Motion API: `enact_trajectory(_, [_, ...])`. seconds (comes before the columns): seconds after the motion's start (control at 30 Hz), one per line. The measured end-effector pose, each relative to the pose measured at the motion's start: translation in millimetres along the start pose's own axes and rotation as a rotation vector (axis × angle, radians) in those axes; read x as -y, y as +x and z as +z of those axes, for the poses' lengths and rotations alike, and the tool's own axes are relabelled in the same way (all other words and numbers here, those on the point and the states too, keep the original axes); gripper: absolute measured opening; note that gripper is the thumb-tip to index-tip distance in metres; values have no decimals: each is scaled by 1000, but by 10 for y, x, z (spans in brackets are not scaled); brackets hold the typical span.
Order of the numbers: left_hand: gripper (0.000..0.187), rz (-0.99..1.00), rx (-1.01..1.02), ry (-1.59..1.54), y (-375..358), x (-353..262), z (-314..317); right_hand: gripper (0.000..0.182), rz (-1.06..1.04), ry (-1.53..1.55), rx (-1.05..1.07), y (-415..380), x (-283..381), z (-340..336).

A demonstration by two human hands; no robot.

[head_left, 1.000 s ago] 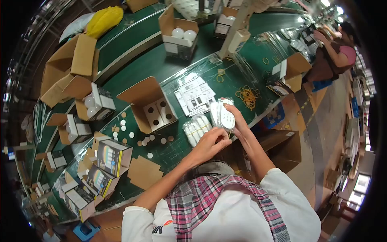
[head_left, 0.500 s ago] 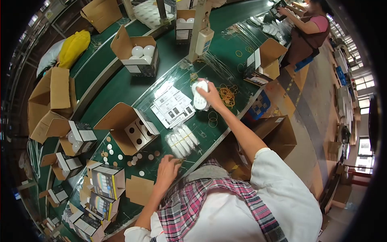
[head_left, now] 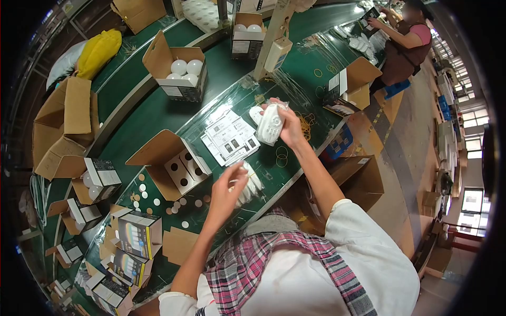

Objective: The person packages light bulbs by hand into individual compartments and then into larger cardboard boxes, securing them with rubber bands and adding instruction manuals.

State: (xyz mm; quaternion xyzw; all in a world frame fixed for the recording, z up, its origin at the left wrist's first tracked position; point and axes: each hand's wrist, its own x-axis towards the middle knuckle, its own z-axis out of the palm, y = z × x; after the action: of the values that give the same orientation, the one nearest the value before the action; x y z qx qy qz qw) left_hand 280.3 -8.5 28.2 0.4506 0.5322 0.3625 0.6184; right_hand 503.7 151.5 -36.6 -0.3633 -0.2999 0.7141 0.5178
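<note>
My right hand point(head_left: 290, 129) is closed on a white remote control point(head_left: 270, 125) in a clear plastic bag, its buttons facing up. Part of another white remote point(head_left: 256, 114) shows just behind it on the green table. My left hand point(head_left: 228, 190) hangs over a bundle of bagged white remotes point(head_left: 254, 181), its fingers bent and apart with nothing visible between them; it partly hides the bundle. Printed leaflets point(head_left: 230, 138) lie spread between the hands and the belt. Yellow rubber bands point(head_left: 305, 126) are piled beyond my right wrist.
An open carton with a holed insert point(head_left: 182, 169) stands to the left, near scattered round discs point(head_left: 156, 202). A box of white bulbs point(head_left: 184, 71) sits on the belt. Another open box point(head_left: 350, 87) is at the right edge. A co-worker point(head_left: 403, 47) stands at the far right.
My right hand has raised and tilted the bagged remote, showing its buttons. My left hand has moved up and right from the table's near side to above the bundle.
</note>
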Motion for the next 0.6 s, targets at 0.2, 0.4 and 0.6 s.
enact_trajectory(0.2, [52,-207,211,-667,671,94,307,39,245,503,207,-270,-141,273])
enact_trajectory(0.4, [46,-78,-30,-515,768,174,494,49,83,-397,-213,-358,-179,379])
enact_trajectory(0.6, [55,-141,-298,-127,1290,670,723,37,226,-305,-178,-449,-313,120])
